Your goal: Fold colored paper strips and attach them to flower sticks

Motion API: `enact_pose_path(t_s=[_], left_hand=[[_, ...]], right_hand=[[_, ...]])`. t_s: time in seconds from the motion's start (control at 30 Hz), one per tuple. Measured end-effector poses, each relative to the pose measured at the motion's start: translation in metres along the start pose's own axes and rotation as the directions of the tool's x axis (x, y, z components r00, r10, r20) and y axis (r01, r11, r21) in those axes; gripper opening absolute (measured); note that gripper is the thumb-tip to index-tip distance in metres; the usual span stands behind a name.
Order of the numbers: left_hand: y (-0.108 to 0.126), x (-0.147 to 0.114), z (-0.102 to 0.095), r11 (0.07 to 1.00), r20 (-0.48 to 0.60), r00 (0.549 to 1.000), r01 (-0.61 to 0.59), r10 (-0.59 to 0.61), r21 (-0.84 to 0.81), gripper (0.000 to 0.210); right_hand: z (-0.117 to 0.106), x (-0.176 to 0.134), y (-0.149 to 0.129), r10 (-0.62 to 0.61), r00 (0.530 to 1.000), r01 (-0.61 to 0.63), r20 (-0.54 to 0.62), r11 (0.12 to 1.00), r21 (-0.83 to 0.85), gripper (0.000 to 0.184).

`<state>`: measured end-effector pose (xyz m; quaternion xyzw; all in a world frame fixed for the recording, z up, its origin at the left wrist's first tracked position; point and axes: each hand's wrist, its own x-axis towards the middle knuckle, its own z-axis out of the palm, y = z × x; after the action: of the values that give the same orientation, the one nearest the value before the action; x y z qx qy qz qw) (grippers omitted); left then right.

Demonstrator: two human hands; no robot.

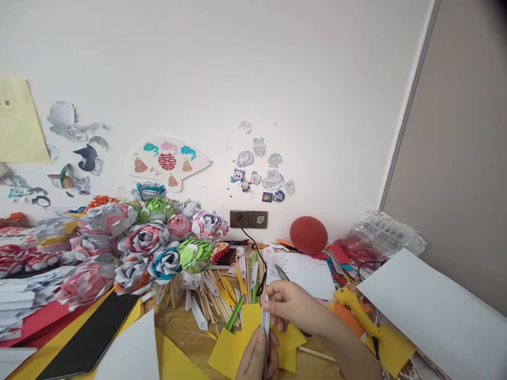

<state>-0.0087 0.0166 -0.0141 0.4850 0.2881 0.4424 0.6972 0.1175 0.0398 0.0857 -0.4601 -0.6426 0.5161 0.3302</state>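
Observation:
A narrow folded strip of white paper (265,316) stands upright between my two hands, low in the middle of the view. My left hand (255,356) grips its lower part, thumb toward me. Higher up, my right hand (293,305) pinches the top end between thumb and fingers. Yellow paper pieces (227,349) lie on the wooden table just behind and below the hands. Past my right hand, the tip of what looks like scissors (281,272) points up over a handwritten white sheet (309,274).
Folded paper flowers (146,237) crowd the left side. Several wooden sticks (206,295) lie behind the hands. A black tablet-like slab (93,335) rests at left. At right are a red balloon (309,235), a yellow glue gun (358,311) and white sheets (435,311). A black cable (257,248) hangs from the socket.

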Motion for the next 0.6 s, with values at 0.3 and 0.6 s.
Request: enact_pose_path(t_s=[0.3, 0.6], left_hand=[[0.0032, 0.0038, -0.0011, 0.996, 0.096, 0.995, 0.035, -0.027, -0.078, 0.056], [-0.0003, 0.0034, 0.0017, 0.997, 0.074, 0.997, 0.027, -0.022, -0.077, 0.053]], right_hand=[[0.0001, 0.0028, 0.0023, -0.018, 1.0, 0.018, -0.026, 1.0, 0.001, 0.015], [-0.0071, 0.005, 0.0083, -0.021, 1.0, 0.021, -0.008, 1.0, 0.0, 0.015]])
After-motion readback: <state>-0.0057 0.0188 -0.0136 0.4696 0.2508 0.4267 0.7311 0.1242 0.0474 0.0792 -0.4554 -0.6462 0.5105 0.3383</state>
